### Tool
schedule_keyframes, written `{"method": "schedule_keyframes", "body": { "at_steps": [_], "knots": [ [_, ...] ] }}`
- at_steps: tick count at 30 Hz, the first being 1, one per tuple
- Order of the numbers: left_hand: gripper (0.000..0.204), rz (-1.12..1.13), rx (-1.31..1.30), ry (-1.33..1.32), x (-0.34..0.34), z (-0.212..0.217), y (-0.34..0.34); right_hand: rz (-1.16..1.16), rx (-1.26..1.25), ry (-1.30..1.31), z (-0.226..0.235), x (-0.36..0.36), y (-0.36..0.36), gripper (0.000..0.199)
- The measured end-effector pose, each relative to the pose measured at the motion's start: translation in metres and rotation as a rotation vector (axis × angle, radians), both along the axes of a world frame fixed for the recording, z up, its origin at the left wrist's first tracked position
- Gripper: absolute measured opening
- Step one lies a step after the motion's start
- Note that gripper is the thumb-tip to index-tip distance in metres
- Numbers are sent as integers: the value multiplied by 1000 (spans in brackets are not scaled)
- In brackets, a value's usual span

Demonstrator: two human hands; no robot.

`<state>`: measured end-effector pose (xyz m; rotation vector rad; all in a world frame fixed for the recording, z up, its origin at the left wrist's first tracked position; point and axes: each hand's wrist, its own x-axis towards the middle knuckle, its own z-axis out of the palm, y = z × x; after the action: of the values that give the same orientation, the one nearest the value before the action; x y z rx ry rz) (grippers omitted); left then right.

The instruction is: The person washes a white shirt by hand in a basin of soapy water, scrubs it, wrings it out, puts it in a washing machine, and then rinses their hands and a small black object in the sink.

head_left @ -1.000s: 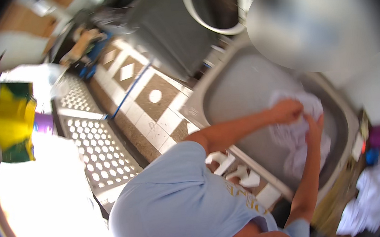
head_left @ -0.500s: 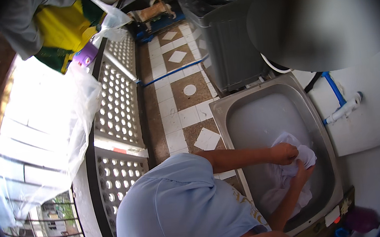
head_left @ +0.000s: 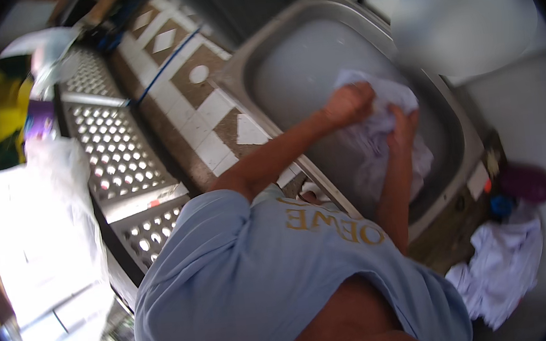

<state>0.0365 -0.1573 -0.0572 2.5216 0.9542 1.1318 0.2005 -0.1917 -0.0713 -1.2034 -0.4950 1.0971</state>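
A wet white cloth garment (head_left: 376, 136) hangs bunched over the cloudy water of a steel sink (head_left: 226, 75), its lower folds dipping in. My left hand (head_left: 351, 102) is closed in a fist on its upper left part. On the right side of the same cloth, my right hand (head_left: 402, 125) grips a bunch of fabric, with the fingers curled round it. Both hands are close together over the basin, and some fingertips are hidden by the cloth.
More white cloth (head_left: 500, 270) lies in a heap right of the sink, near a purple bottle (head_left: 527, 184) and a blue cap (head_left: 501, 205). A blurred round pale shape (head_left: 465, 22) covers the upper right. Left stands a perforated block wall (head_left: 117, 140) by a tiled floor (head_left: 204, 121).
The view has tilted and shifted, so the sink sits higher and the white heap at right shows. Both hands still hold the garment over the water.
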Motion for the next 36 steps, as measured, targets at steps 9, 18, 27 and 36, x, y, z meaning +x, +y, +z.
{"method": "schedule_keyframes", "body": {
  "at_steps": [9,18,27,36],
  "knots": [
    [18,-20,-296,-164,-18,9,9,-103,35,196,-6,20,-10,52],
    [14,-440,-297,-167,42,99,32,-256,4,399,-31,22,-17,57],
    [15,-966,-182,79,278,149,13,-235,-23,344,-15,26,-16,61],
    [11,-945,225,296,409,111,-1,-283,-115,224,-39,26,-2,61]
  ]
}}
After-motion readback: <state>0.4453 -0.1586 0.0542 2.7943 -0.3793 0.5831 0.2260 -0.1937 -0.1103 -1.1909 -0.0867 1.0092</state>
